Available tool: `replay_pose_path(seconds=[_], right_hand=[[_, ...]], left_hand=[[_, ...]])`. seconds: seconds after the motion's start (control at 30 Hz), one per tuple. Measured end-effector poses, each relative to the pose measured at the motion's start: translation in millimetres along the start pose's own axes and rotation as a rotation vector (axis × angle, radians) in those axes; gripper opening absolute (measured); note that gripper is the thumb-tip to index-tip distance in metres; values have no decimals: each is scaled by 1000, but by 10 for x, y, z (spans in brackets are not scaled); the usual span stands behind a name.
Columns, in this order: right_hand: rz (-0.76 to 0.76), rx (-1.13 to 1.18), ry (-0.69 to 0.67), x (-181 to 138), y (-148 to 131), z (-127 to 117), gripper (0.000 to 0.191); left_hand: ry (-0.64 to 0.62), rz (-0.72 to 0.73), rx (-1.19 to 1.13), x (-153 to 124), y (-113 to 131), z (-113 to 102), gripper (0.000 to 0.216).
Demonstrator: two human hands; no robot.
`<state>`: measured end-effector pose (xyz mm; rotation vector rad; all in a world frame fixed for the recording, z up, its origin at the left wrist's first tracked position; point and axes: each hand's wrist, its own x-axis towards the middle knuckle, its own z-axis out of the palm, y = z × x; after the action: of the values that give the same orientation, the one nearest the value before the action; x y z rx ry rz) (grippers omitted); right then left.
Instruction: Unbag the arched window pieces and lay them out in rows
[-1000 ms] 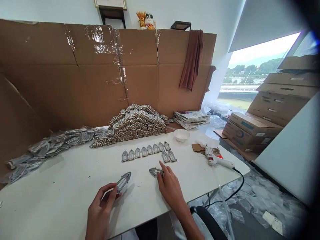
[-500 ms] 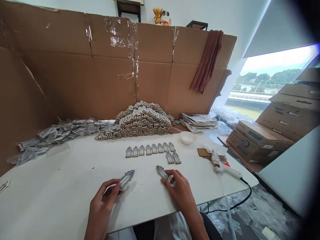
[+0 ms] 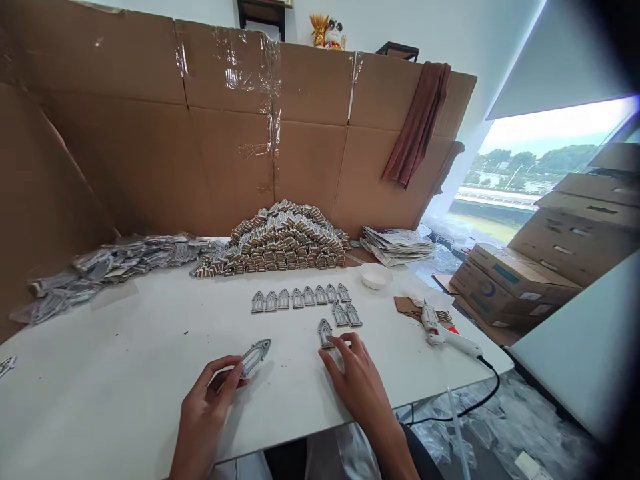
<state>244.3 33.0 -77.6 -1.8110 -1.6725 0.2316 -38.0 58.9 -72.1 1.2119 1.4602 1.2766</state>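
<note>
Taking the row of grey arched pieces (image 3: 297, 298) as the landmark, the step in hand seems to be setting a single arched piece (image 3: 325, 331) down on the white surface (image 3: 165, 393), on the near side of the row, toward its right end and just short of the pair of arched pieces (image 3: 340, 315) there. To do this well, I would keep the piece flat, point it away from the body as the row's pieces do, and guide it by its base with light fingertips, so that the pair nearby is not nudged. Lifting the fingers straight off should keep it from twisting. The right hand (image 3: 359, 377) is loosely curved, thumb and forefinger apart, with the forefinger at the base of that piece; whether it presses down or only brushes the edge I cannot tell. The left hand (image 3: 209, 393), nearer the body than the row and toward its left end, is closed in a pinch, thumb against fingers, on the lower end of a tilted frame (image 3: 257, 357), whose tip points up and to the right. The two hands are well apart, and the left would best hold its frame clear of the row.
</note>
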Motion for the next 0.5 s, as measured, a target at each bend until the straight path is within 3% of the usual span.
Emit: replay_pose_path(seconds=[0.27, 0.5], right_hand=[[-118, -316, 35, 61, 17, 118, 37], [-135, -407, -8, 259, 56, 130, 37]], left_hand=[[12, 9, -34, -6, 1, 37, 60], [6, 32, -48, -11, -29, 26, 56]])
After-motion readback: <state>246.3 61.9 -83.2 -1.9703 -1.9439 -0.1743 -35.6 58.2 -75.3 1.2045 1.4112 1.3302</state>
